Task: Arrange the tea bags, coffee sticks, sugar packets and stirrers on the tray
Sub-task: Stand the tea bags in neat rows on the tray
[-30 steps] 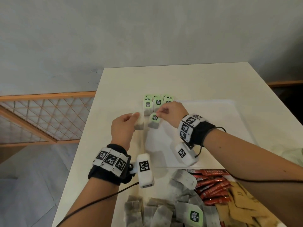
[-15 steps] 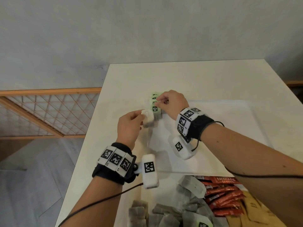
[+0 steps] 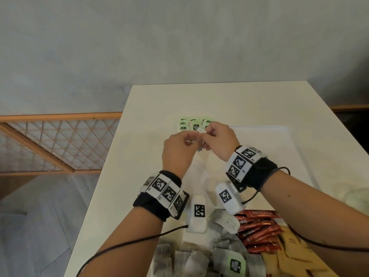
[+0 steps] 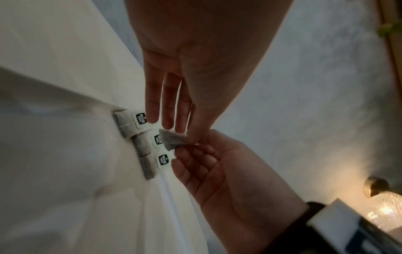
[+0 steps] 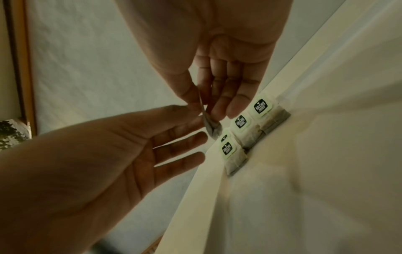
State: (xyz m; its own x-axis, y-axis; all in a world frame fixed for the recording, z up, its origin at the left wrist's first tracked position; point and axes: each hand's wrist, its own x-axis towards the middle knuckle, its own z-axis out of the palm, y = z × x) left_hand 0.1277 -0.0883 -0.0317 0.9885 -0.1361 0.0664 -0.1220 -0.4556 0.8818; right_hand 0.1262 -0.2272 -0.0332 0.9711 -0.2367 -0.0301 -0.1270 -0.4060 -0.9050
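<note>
green-tagged tea bags (image 3: 192, 124) line the tray's (image 3: 299, 152) far-left corner. both hands, left hand (image 3: 176, 150) and right hand (image 3: 218, 140), pinch one tea bag (image 4: 175, 141) above them. loose tea bags (image 3: 199, 258), coffee sticks (image 3: 257, 230), brown sugar packets (image 3: 289, 254) still wait at table's near edge; no stirrers visible.

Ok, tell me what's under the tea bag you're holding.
Below the held tea bag: a row of tagged tea bags in the tray corner. The fingers cover part of it.
</note>
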